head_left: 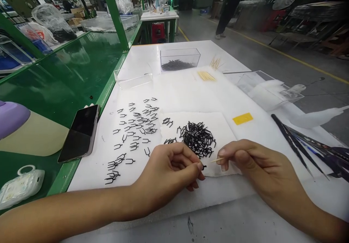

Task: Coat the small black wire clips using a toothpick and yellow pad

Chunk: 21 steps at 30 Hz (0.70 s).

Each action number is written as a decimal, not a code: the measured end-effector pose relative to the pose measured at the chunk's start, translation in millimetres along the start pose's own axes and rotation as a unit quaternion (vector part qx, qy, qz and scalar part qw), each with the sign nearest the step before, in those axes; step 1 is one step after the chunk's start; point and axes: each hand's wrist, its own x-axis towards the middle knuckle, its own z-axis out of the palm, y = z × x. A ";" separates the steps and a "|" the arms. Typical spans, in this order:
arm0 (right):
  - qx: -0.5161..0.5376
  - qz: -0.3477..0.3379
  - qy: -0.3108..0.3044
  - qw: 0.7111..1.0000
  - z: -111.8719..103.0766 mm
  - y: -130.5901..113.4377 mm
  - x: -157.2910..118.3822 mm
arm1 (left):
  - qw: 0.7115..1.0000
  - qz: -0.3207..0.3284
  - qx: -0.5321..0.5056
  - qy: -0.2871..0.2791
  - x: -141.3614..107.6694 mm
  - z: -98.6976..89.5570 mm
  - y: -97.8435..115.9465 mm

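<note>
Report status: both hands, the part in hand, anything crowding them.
Left hand pinches small black part. Right hand pinches toothpick, tip near part. Black parts pile just beyond.

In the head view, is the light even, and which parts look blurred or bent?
Head view: soft even light on the white table, faint shadows under the left hand and right hand; pale glare on the green surface; far background blurred; edges bent by the lens.

Black clips; white foam sheet; yellow tag; green bench; black phone.
</note>
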 end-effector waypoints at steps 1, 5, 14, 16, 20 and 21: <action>-0.005 -0.003 -0.004 1.000 0.5 -0.4 -0.4 | 1.000 0.001 0.003 0.002 0.2 0.1 0.3; -0.027 -0.013 -0.011 0.999 2.3 -1.6 -0.6 | 1.000 0.001 0.019 0.007 0.8 -0.1 1.5; -0.042 -0.010 -0.013 0.999 2.0 -1.0 -0.9 | 1.000 -0.003 0.016 0.001 0.6 0.9 1.0; -0.047 -0.009 -0.013 0.999 1.8 -0.8 -0.8 | 1.000 -0.002 0.018 0.000 0.5 0.2 1.0; -0.046 -0.011 -0.011 0.999 2.1 -1.6 -0.3 | 1.000 -0.001 0.014 -0.002 1.0 -1.3 1.2; -0.048 -0.010 -0.010 0.999 2.2 -1.8 -0.2 | 1.000 -0.001 0.013 -0.002 1.2 -1.4 1.3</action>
